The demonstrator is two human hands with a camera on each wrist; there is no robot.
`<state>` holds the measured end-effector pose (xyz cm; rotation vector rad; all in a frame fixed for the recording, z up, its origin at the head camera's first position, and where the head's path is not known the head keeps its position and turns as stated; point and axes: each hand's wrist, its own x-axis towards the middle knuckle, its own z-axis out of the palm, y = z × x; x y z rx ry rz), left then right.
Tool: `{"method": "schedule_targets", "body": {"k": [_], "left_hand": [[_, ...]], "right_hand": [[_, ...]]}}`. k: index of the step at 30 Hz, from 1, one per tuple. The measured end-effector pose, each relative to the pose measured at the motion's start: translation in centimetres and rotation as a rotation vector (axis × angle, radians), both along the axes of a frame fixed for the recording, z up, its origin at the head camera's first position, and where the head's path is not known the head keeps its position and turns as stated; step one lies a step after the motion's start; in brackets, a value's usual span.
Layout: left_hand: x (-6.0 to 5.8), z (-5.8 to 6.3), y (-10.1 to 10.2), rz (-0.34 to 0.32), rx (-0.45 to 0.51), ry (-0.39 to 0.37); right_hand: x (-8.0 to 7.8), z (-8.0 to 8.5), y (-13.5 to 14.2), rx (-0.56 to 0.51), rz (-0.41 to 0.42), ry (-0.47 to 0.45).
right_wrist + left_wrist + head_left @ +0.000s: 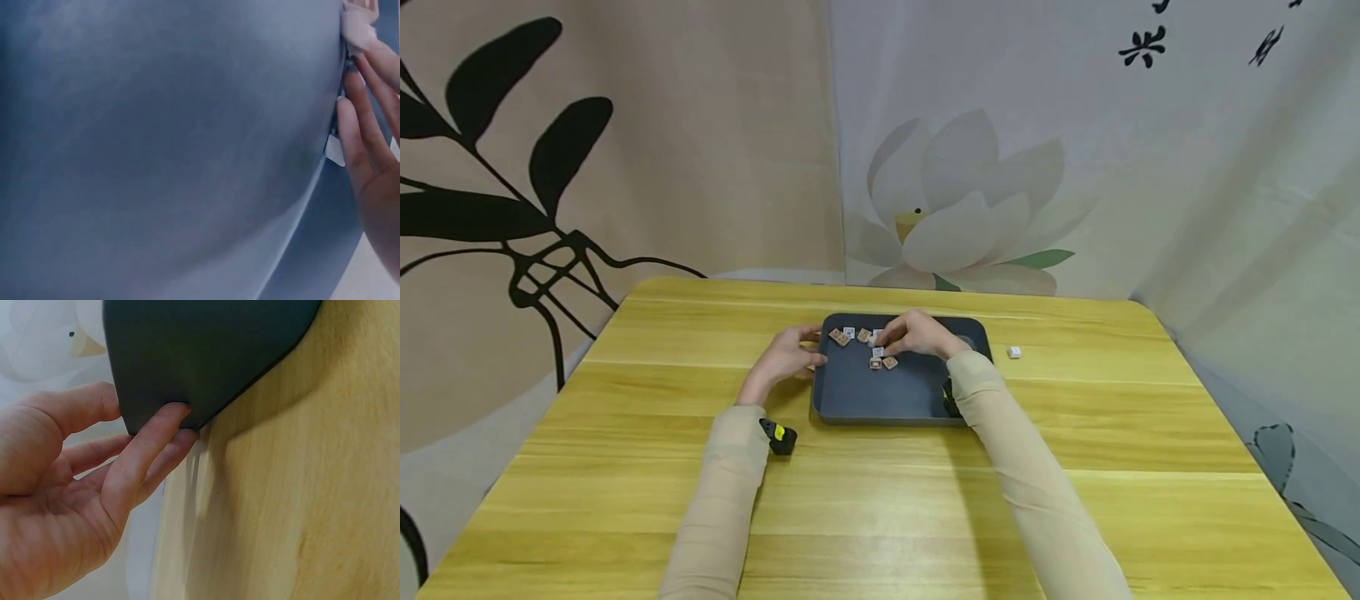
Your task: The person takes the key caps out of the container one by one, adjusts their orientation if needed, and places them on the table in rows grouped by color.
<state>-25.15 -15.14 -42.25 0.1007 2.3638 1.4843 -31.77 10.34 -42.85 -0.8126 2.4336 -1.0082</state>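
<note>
A dark grey tray (865, 400) lies on the table. My left hand (784, 357) is at its left side, fingertips and thumb touching the tray's edge; the left wrist view shows those fingers (169, 415) against the dark wall. Over the tray's upper middle, my right hand (921, 335) pinches a small white block (357, 28), partly hidden by the fingertips. Close under those fingertips sits a white patterned block (877, 352). Brown patterned blocks (890, 362) lie just nearer to me. Further left in the tray are another brown block (839, 337) and a white block (849, 332).
One white block (1014, 352) lies on the wooden table (865, 517), right of the tray. Behind the table hangs a printed curtain (737, 133). A black wrist camera (780, 437) sticks out from the left sleeve.
</note>
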Motion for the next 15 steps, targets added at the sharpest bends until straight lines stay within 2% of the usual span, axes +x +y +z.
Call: {"method": "schedule_targets", "body": {"k": [8,15], "left_hand": [[-0.14,-0.06,-0.06,0.0,0.003,0.007],[-0.14,-0.06,-0.05,-0.003,0.011,0.017]], "right_hand": [[0.46,0.23,-0.88,0.066,-0.006,0.039],[0.35,0.36,-0.3,0.026,-0.02,0.0]]}}
